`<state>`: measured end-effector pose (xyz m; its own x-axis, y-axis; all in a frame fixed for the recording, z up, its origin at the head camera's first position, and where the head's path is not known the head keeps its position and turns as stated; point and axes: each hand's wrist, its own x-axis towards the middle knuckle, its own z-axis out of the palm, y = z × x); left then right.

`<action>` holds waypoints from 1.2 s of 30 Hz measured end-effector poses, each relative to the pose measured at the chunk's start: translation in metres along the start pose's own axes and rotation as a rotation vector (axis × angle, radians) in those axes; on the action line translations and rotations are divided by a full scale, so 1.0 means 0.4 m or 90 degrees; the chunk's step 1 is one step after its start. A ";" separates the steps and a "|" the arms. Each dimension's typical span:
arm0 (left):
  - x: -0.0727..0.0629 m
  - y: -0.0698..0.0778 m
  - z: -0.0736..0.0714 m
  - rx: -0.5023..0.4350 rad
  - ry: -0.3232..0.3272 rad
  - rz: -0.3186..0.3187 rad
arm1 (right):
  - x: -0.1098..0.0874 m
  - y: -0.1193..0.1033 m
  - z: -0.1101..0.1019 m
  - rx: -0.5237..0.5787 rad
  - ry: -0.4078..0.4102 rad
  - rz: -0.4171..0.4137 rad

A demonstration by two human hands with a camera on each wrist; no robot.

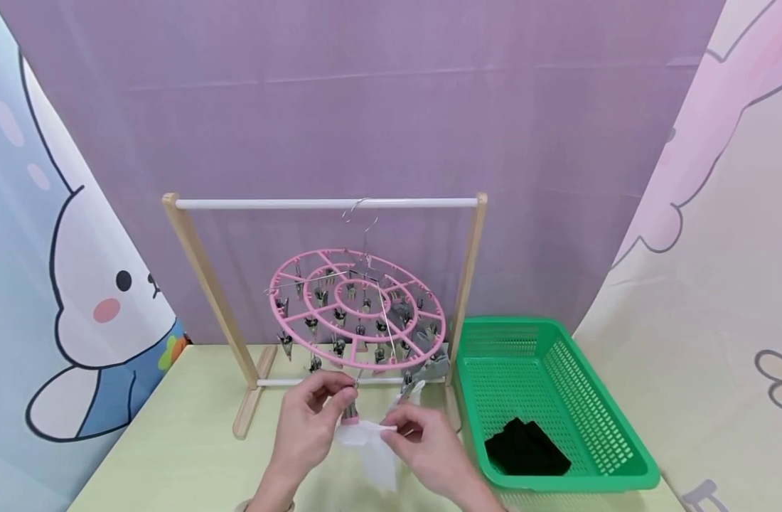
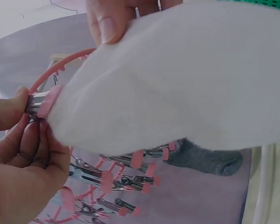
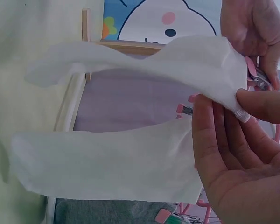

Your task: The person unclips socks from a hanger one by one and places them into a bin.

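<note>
A white sock (image 1: 377, 459) hangs by its cuff between both hands, below the front rim of a round pink clip hanger (image 1: 355, 364). My left hand (image 1: 309, 421) pinches a metal clip (image 2: 39, 101) whose pink tips bite one corner of the cuff. The other end of the cuff is pinched between the thumb and fingers of my right hand (image 3: 242, 149). A second white sock (image 3: 102, 163) hangs beside it in the right wrist view, and a grey sock (image 2: 205, 158) hangs behind.
The hanger hooks over the white bar (image 1: 263, 204) of a wooden-legged rack. Several loose clips (image 1: 285, 345) dangle from its rings. To the right stands a green basket (image 1: 596, 398) with folded black cloth (image 1: 527, 448) inside. A purple curtain (image 1: 391, 128) covers the back.
</note>
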<state>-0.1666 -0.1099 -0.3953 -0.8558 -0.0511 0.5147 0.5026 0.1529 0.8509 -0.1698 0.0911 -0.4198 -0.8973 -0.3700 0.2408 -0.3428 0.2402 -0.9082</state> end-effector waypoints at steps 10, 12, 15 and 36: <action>-0.007 0.003 -0.020 0.015 -0.010 0.023 | -0.011 -0.005 -0.041 -0.028 0.032 0.004; -0.009 0.000 -0.024 0.023 -0.008 0.021 | -0.015 -0.010 -0.055 -0.027 0.038 0.009; -0.011 -0.004 -0.032 0.023 -0.006 0.002 | -0.023 -0.020 -0.080 -0.024 0.045 0.029; -0.003 -0.012 -0.093 0.020 0.052 -0.045 | -0.069 -0.063 -0.245 -0.030 0.242 0.053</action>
<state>-0.1634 -0.1472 -0.3961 -0.8756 -0.1431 0.4614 0.4361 0.1770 0.8823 -0.1638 0.1831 -0.3698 -0.9587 0.0098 0.2841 -0.2682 0.3000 -0.9155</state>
